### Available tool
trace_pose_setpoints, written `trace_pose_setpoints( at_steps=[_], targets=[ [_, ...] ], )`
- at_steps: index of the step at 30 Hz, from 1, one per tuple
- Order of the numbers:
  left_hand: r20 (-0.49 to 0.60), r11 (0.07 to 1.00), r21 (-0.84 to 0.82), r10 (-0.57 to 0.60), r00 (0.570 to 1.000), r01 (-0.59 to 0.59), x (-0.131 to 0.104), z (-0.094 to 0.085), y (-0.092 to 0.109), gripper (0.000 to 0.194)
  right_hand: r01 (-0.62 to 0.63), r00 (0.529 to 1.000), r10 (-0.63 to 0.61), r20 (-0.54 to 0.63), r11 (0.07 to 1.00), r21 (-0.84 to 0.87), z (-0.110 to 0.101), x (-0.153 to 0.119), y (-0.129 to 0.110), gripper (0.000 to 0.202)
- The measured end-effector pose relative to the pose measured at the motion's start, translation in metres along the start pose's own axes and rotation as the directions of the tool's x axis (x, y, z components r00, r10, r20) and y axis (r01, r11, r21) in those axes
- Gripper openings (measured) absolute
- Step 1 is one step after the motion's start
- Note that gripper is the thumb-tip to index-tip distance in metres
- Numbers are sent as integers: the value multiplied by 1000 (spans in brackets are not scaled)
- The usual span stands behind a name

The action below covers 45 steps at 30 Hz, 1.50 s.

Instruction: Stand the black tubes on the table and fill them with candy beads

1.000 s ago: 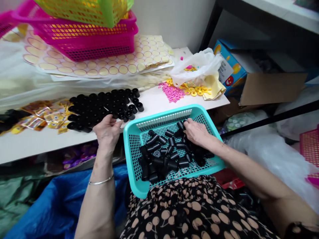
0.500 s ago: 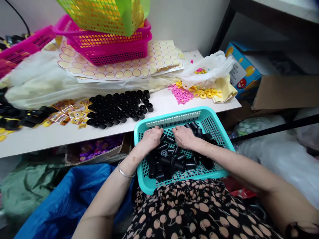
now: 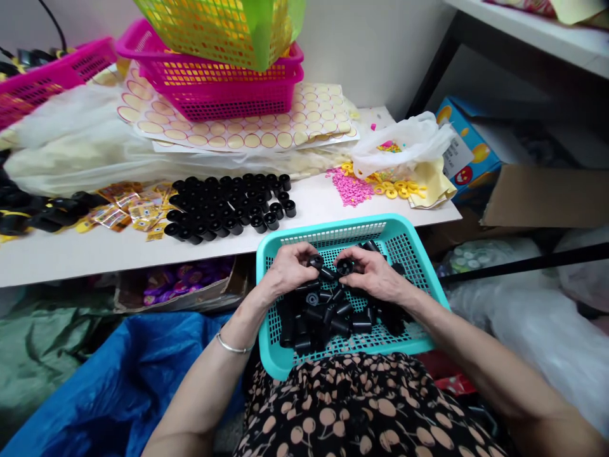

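Note:
A turquoise mesh basket point(image 3: 273, 355) rests at my lap, with a heap of loose black plastic cylinders point(image 3: 328, 311) in it. Over the heap, my left hand point(image 3: 295, 266) pinches one black cylinder point(image 3: 316, 261) between thumb and fingers, its end turned up. A second black cylinder point(image 3: 344, 266) is gripped by my right hand point(image 3: 373, 273), just to the right of the first. The two held pieces are close together, above other cylinders. On the table behind, rows of upright black cylinders point(image 3: 228, 206) stand packed side by side.
Pink beads point(image 3: 352, 188) and yellow rings point(image 3: 397, 189) lie on the white table point(image 3: 314, 203). Small printed packets point(image 3: 143, 212) sit left of the rows. Behind are stacked pink baskets point(image 3: 228, 95) and sheets of round stickers point(image 3: 314, 117). A blue box point(image 3: 469, 143) is at right.
Both hands have come up slightly from the heap, and a black cylinder now shows in each. The fingers have turned so the cylinders' ends are visible. The view has shifted a little.

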<state>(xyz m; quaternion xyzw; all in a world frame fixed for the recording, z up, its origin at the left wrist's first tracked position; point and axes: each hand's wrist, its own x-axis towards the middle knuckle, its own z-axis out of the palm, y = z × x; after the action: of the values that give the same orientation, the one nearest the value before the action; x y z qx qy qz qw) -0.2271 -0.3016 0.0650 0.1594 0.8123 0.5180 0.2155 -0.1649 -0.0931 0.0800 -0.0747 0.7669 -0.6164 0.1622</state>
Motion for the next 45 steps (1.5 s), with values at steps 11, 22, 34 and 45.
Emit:
trace_pose_setpoints(
  at_steps=[11,22,34,45],
  targets=[
    [4,990,-122,69,998,-68,-5,3,5,27,251,926,-367,-85,770,-586,4,7,-6,29],
    [162,986,-12,165,973,-165,-7,-8,18,21,228,951,-308,6,691,-685,2,7,-13,23],
    [154,986,-167,52,987,-26,-6,-5,16,31,232,961,-268,62,670,-706,2,5,-18,25],
    [106,977,-208,67,992,-44,-12,7,30,30,239,951,-292,-105,905,-353,17,18,-6,52]
  ],
)
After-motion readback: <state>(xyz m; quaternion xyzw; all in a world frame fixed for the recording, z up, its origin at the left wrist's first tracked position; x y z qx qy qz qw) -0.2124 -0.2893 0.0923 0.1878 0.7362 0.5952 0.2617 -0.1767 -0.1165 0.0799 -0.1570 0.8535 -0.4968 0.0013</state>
